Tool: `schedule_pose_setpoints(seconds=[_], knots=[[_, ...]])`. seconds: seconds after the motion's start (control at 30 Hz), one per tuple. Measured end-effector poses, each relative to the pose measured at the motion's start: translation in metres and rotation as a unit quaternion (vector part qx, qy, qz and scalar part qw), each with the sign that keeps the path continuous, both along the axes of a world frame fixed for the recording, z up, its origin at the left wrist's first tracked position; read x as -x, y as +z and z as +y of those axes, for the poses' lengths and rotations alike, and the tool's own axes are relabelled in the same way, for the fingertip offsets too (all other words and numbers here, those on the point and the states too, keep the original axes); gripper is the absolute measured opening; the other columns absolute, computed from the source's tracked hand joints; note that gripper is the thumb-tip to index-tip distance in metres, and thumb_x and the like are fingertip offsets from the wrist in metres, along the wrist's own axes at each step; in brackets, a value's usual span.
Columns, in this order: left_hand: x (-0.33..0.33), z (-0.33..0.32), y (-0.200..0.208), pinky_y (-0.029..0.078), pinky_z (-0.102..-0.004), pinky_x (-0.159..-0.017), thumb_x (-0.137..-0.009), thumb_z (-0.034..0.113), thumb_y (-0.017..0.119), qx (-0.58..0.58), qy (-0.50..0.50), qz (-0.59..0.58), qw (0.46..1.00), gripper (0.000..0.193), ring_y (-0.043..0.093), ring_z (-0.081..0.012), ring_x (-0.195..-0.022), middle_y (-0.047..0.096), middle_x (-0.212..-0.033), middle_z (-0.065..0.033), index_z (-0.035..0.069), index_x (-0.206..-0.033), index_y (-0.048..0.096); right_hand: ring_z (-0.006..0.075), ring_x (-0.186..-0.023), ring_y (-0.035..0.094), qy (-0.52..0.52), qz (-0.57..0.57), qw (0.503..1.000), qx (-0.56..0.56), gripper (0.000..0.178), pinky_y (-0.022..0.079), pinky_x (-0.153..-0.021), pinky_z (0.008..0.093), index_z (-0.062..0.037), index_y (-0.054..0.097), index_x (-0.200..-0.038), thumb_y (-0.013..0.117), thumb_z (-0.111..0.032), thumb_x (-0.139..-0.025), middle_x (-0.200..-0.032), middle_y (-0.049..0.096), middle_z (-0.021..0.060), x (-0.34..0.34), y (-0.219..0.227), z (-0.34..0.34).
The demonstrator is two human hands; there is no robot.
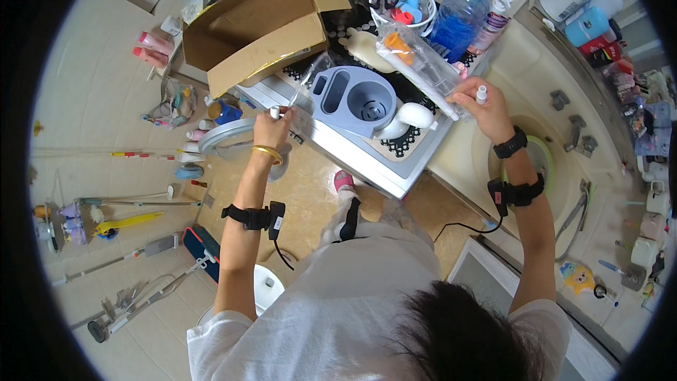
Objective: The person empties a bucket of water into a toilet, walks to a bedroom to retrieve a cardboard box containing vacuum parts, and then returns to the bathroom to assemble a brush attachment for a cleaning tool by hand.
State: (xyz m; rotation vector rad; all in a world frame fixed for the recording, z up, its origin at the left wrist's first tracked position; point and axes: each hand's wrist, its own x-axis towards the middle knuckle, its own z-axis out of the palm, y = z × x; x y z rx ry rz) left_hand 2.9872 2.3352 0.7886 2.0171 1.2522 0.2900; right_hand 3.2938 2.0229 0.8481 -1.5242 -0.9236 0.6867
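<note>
A grey-blue plastic holder [330, 114] with a round cup and narrow slots sits on the white appliance top in front of me. Left of it, my left hand [271, 129] is closed on the edge of a crumpled clear plastic wrapper [302, 104]. My right hand [485, 107] pinches the near end of a long clear plastic bag [429, 63], which has an orange piece inside. A small white cylinder shows at each hand; how it is held or fixed is unclear. Against the holder's right side lies a rounded white part [416, 116].
An open cardboard box [264, 35] stands at the back left. Behind the holder are a white basket [423, 25] of toiletries and a bottle of blue liquid [458, 17]. A sink [518, 63] lies right; a round grey lid or seat [227, 140] is left.
</note>
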Motion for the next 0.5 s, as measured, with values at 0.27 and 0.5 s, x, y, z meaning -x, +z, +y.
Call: schedule_pose_setpoints(seconds=[0.27, 0.5], knots=[[-0.035, -0.009, 0.0, 0.05, -0.0288, -0.073, -0.08, 0.028, 0.071, 0.031, 0.016, -0.139, 0.99, 0.055, 0.065, -0.0177, -0.078, 0.068, -0.087, -0.0131, 0.002, -0.125, 0.052, 0.0118, -0.077, 0.061, -0.035, -0.068, 0.996, 0.054, 0.008, 0.048, -0.073, 0.0268, -0.0015, 0.064, -0.091, 0.064, -0.006, -0.085, -0.085, 0.068, 0.0044, 0.006, -0.01, 0.001], [-0.021, -0.021, 0.029, 0.042, -0.0245, -0.055, -0.082, 0.005, 0.062, 0.138, 0.039, -0.265, 0.953, 0.033, 0.05, -0.0107, -0.064, 0.051, -0.076, -0.002, 0.01, -0.109, 0.042, 0.0124, -0.081, 0.055, -0.013, -0.231, 0.964, 0.135, 0.034, 0.047, -0.071, 0.0303, -0.0045, 0.054, -0.11, 0.066, -0.027, -0.087, -0.094, 0.058, 0.0063, 0.015, -0.029, 0.016]])
